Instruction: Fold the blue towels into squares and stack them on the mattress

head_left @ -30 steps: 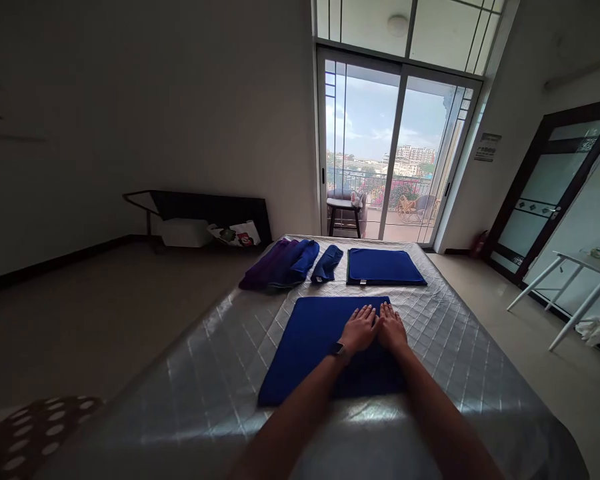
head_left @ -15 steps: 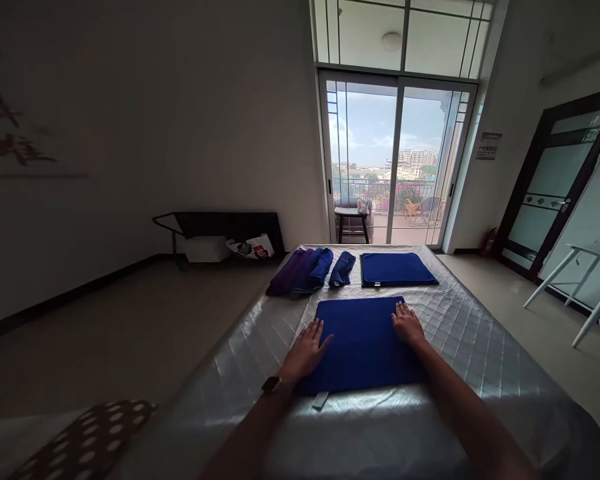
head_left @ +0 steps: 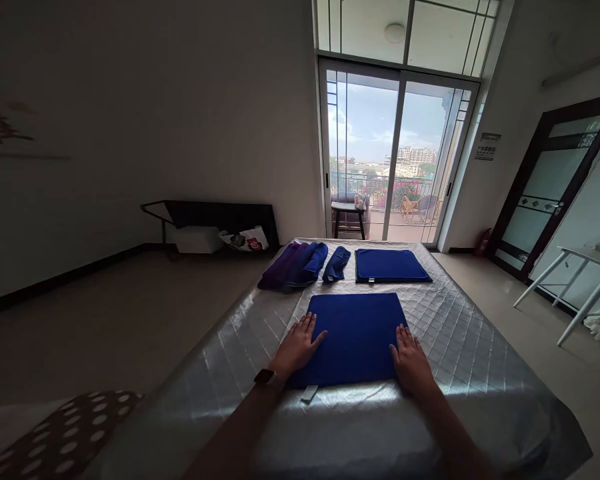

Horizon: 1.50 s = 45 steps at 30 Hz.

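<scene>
A blue folded cloth (head_left: 355, 340) lies flat in front of me, with a small white tag (head_left: 309, 394) sticking out at its near left corner. My left hand (head_left: 298, 347), with a dark watch on the wrist, rests palm down on the cloth's left edge, fingers outstretched. On the right edge lies my right hand (head_left: 411, 360), also flat with its fingers extended. Neither hand grasps anything. Farther back is a second flat folded blue cloth (head_left: 393, 265). To its left are a small rolled blue cloth (head_left: 337, 264) and a heap of purple and blue cloths (head_left: 294, 265).
All the cloths lie on a bed with a silvery quilted cover (head_left: 230, 360). A brown polka-dot fabric (head_left: 70, 427) is at lower left. Beyond the bed stand a black bench (head_left: 225, 223), a sliding glass door (head_left: 395, 160) and a white table (head_left: 587, 257) at right.
My right hand has slid down the cloth's right edge toward me. The left hand stays on the left edge. The view has shifted slightly.
</scene>
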Motion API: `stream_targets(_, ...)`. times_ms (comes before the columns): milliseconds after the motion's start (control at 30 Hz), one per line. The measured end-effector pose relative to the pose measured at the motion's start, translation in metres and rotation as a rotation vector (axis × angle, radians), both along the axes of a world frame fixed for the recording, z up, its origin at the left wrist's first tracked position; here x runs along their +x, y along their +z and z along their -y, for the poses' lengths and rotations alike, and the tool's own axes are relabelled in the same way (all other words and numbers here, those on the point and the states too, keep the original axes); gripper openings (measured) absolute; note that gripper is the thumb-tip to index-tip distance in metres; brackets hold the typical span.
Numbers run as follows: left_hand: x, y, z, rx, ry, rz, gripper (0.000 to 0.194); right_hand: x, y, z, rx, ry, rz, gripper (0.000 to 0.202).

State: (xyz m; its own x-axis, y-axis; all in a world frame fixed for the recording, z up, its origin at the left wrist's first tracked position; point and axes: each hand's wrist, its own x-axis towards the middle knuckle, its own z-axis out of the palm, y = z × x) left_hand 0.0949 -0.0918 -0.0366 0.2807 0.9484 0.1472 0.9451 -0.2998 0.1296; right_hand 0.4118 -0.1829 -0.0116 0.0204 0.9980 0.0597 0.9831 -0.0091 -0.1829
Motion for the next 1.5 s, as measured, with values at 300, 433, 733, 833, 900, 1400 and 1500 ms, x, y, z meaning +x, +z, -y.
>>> stream_targets(300,0.056,0.029,0.015,-0.03,-0.033,-0.014,0.084,-0.006,0.004,0.004,-0.047,0.024,-0.068,0.065)
stream_targets(433,0.152,0.022,0.039,0.03,-0.379,0.027,0.069,-0.005,0.006,0.008,-0.062,0.055,-0.03,0.061)
stream_targets(733,0.135,0.016,0.059,-0.041,-0.383,0.023,0.066,-0.006,0.014,0.009,-0.051,0.044,-0.063,0.062)
stream_targets(833,0.077,0.013,0.065,-0.068,-0.259,0.005,0.063,-0.008,0.017,0.011,-0.055,0.023,-0.079,0.063)
stream_targets(900,0.039,0.01,0.069,-0.116,-0.204,0.011,0.06,-0.009,0.017,0.011,-0.053,0.021,-0.086,0.062)
stream_targets(1400,-0.032,0.067,0.113,-0.444,-0.062,0.371,0.024,0.038,0.08,0.043,-0.178,0.262,-0.159,0.024)
stream_targets(1500,-0.03,0.067,0.115,-0.429,-0.033,0.391,0.022,0.047,0.078,0.043,-0.25,0.229,-0.249,0.023)
